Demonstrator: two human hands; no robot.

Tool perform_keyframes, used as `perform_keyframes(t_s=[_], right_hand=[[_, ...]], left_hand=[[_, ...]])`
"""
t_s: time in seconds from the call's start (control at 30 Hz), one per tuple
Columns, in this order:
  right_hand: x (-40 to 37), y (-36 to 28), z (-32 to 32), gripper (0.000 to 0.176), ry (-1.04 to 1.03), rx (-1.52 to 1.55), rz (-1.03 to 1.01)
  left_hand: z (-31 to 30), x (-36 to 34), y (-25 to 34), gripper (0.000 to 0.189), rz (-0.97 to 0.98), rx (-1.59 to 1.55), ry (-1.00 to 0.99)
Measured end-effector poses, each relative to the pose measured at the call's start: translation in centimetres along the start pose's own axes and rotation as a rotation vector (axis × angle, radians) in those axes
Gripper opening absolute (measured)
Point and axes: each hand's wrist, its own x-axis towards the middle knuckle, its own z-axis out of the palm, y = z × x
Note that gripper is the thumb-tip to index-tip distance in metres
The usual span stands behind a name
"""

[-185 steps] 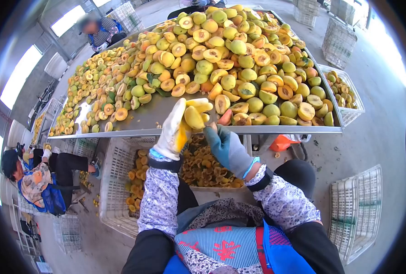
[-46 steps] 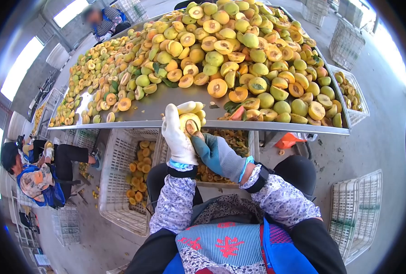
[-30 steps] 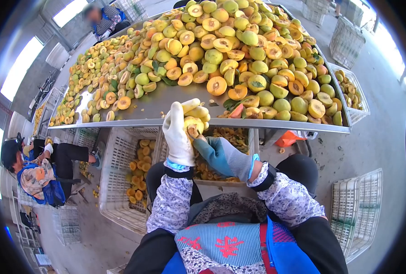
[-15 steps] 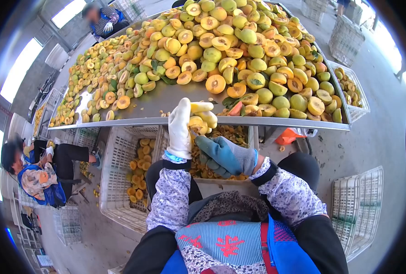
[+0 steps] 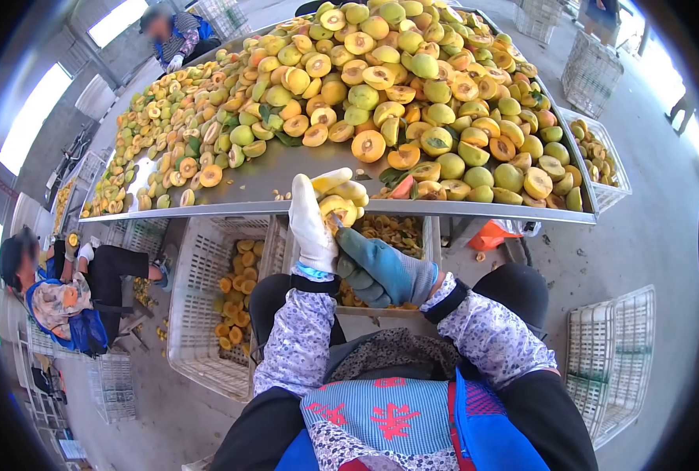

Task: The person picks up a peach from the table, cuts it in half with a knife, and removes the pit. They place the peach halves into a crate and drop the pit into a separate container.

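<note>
My left hand, in a white glove with yellow-stained fingers, holds a yellow halved fruit just over the table's front edge. Closed beside it is my right hand in a blue-grey glove, gripping a small tool whose thin tip touches the fruit. The tool's handle is hidden in the glove. Beyond both hands, whole and halved yellow-green fruits are heaped on the metal table. Below the hands, a crate holds more cut fruit pieces.
A white crate with fruit halves stands left of my legs. Another fruit-filled crate is beyond the table's right edge, and stacked crates stand at right. One person sits at left; another works at the far left corner.
The view has shifted slightly. My left hand's fingers have tilted around the fruit, and the right hand with the tool has moved a little left and down. The seated person's hands have moved.
</note>
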Motion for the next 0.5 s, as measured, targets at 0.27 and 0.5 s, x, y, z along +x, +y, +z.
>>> perform_keyframes(t_s=[0.27,0.5], right_hand=[[0.0,-0.1,-1.8,0.060,-0.110,-0.019,0.128],[-0.3,0.4,-1.5,0.057,0.184,-0.550,-0.123]], left_hand=[[-0.3,0.4,2.2,0.065,-0.245,0.091,-0.265],[-1.9,1.6,1.4,0.050,-0.086,-0.352,-0.014]])
